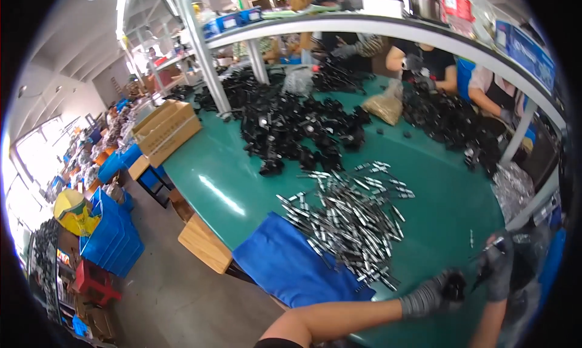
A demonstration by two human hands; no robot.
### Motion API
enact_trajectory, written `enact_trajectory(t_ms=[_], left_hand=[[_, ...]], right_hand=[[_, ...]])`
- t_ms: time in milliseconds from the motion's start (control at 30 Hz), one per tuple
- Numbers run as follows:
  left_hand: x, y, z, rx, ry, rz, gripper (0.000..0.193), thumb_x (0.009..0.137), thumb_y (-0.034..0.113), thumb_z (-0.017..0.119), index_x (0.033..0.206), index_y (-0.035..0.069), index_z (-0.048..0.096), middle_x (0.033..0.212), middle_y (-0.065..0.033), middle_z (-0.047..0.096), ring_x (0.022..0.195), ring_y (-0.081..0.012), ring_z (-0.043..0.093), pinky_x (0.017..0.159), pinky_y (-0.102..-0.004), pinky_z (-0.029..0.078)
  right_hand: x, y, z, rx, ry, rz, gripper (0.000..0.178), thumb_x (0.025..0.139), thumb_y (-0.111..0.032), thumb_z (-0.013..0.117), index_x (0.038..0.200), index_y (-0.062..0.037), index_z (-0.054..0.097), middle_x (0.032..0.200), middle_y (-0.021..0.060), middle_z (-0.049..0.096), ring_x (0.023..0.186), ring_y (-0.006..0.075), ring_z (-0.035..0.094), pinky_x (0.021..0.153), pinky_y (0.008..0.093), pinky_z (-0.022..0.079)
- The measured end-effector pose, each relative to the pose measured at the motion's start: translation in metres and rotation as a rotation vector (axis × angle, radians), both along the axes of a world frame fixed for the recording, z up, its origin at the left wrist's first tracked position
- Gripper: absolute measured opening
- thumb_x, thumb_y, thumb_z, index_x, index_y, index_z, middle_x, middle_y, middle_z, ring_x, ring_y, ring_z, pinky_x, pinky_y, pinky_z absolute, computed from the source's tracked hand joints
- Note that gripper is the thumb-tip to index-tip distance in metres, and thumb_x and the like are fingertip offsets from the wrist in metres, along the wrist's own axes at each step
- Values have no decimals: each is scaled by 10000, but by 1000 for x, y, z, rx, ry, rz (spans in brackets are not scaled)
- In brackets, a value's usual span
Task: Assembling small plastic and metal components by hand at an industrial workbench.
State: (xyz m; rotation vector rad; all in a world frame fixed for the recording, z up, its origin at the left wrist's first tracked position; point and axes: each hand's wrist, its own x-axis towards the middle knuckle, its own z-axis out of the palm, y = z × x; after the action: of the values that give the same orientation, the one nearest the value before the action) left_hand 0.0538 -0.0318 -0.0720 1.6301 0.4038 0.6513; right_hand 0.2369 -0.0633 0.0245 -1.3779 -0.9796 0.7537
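Both my hands wear grey gloves and work at the lower right, over the green table. My left hand [424,297] is closed around a black plastic part [453,285], whose exact shape is mostly hidden. Just right of it, my right hand [499,268] is closed on a slim silver metal shaft [495,243] near its fingertips. The two hands are a short gap apart. To their left lies a heap of similar metal shafts [348,217], partly on a blue cloth [273,257].
A large pile of black plastic parts [297,120] covers the table's far side. A cardboard box [167,133] stands at its left edge. A shelf frame [364,23] spans above. Clear plastic bags [514,187] lie at right. Several co-workers sit across the table.
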Motion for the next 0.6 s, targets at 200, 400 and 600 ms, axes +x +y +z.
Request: enact_trajectory(t_ms=[200, 400, 600], left_hand=[[-27, 26, 17, -196, -164, 17, 565, 725, 29, 828, 1176, 74, 491, 992, -47, 637, 886, -122, 638, 800, -287, 548], [2, 2, 25, -518, -93, -118, 732, 688, 62, 880, 1278, 38, 449, 1110, -60, 604, 1014, -152, 613, 898, -308, 521], [-18, -7, 19, -566, -128, -78, 744, 681, 57, 887, 1288, 54, 458, 1130, -52, 596, 1048, -145, 579, 916, -303, 500]], right_hand=[[-61, -22, 26, -30, -116, -116, 206, 801, -162, 678, 936, -47, 573, 755, 18, 563, 599, 78, 533, 506, 227, 393], [-18, -56, 3, 232, -440, 48, 219, 740, 43, 688, 931, -55, 646, 909, 46, 647, 852, 149, 620, 772, 283, 497], [-35, -57, -1, 153, -604, 3, 201, 731, -26, 730, 897, -75, 629, 844, 70, 623, 726, 206, 621, 665, 295, 508]])
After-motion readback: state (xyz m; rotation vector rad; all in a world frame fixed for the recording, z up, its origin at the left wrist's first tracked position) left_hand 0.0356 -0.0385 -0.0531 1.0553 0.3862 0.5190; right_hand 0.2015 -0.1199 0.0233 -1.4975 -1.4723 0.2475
